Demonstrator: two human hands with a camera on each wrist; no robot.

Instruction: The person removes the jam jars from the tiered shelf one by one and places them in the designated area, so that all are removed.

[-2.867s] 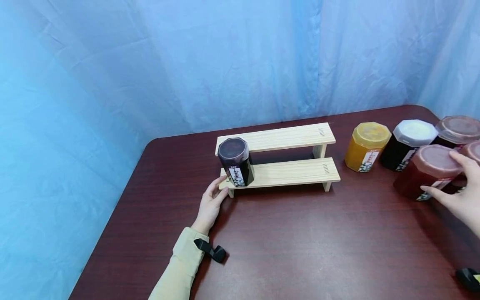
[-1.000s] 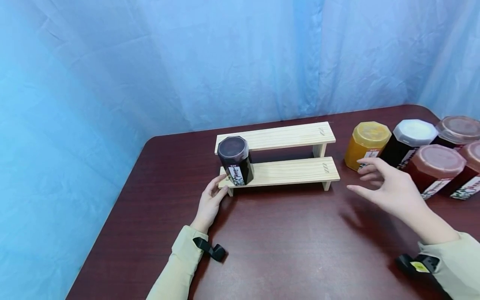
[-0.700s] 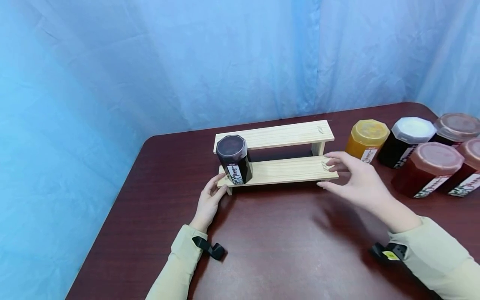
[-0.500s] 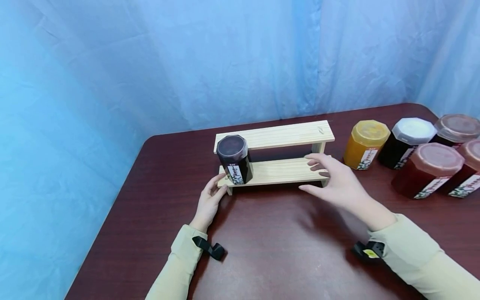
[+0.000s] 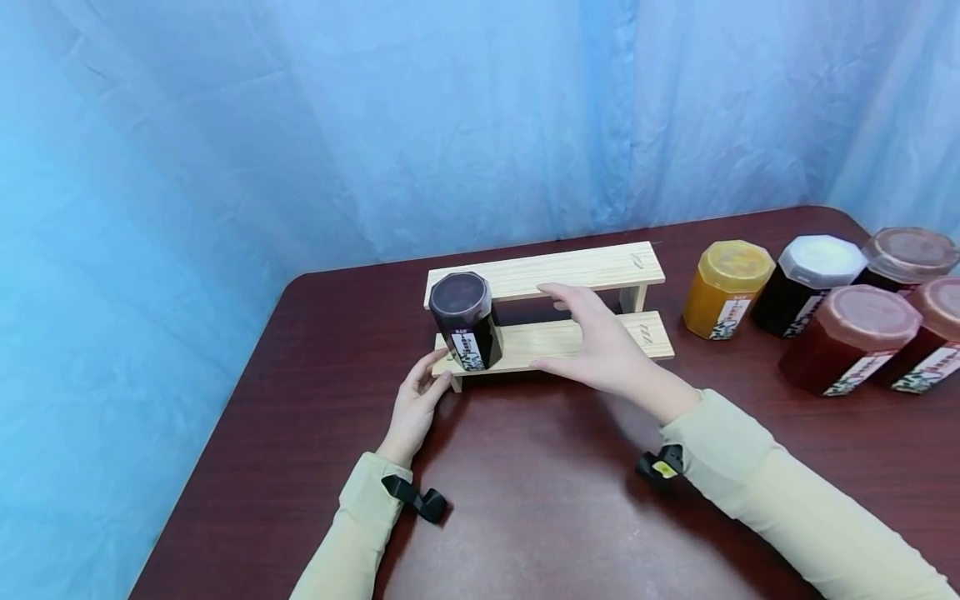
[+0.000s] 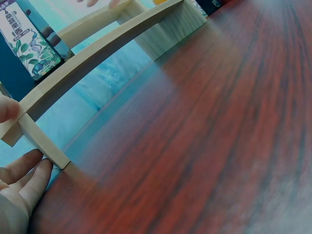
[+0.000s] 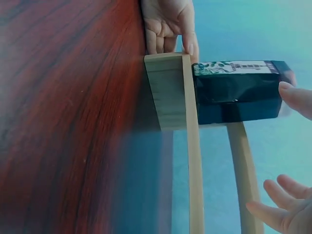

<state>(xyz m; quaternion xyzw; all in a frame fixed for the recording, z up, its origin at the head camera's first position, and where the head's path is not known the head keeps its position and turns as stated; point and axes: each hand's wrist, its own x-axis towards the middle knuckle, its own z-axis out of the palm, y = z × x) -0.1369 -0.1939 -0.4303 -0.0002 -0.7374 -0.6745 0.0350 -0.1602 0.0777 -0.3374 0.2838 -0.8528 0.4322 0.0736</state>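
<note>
A two-tier pale wooden shelf (image 5: 540,346) stands on the dark red table, and a dark purple jar (image 5: 467,321) with a white label sits upright at the left end of its lower tier. My left hand (image 5: 412,408) grips that end; in the left wrist view the thumb (image 6: 7,108) lies on the board and the fingers (image 6: 34,178) bend by the leg. My right hand (image 5: 600,342) hovers in front of the lower tier, right of the jar, holding nothing. Its thumb and fingers are spread apart, and in the right wrist view they stay clear of the jar (image 7: 236,92).
Right of the shelf are a yellow jar (image 5: 727,287), a dark jar with a white lid (image 5: 810,283), a brownish-lidded jar (image 5: 911,254) and two red jars, one nearer (image 5: 851,342) and one at the edge (image 5: 930,333). A blue curtain (image 5: 480,125) hangs behind the table (image 5: 540,500).
My right hand has let go of the nearer red jar and moved left across to the shelf, near the dark purple jar. My left hand keeps its hold on the shelf end.
</note>
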